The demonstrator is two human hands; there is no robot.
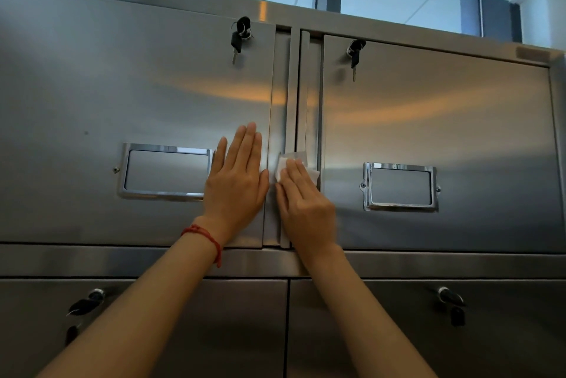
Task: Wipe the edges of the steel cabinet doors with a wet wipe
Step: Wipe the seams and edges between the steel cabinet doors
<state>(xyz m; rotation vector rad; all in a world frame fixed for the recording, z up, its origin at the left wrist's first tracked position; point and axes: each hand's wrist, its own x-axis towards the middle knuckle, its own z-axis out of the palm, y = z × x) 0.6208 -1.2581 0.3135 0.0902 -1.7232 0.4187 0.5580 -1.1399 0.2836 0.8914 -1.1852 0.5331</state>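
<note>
Two upper steel cabinet doors fill the view, the left door (pixel 122 95) and the right door (pixel 444 120), meeting at a vertical centre strip (pixel 291 95). My left hand (pixel 237 181) lies flat with straight fingers on the left door near its right edge. My right hand (pixel 303 203) presses a white wet wipe (pixel 283 164) against the centre strip between the doors, fingers mostly extended over it. Most of the wipe is hidden under the fingers.
Keys hang from the locks of the left door (pixel 240 36) and the right door (pixel 354 54). Each door has a chrome label frame (pixel 165 171) (pixel 401 187). Lower doors with keys (pixel 87 304) (pixel 451 301) sit below. A window runs above the cabinet.
</note>
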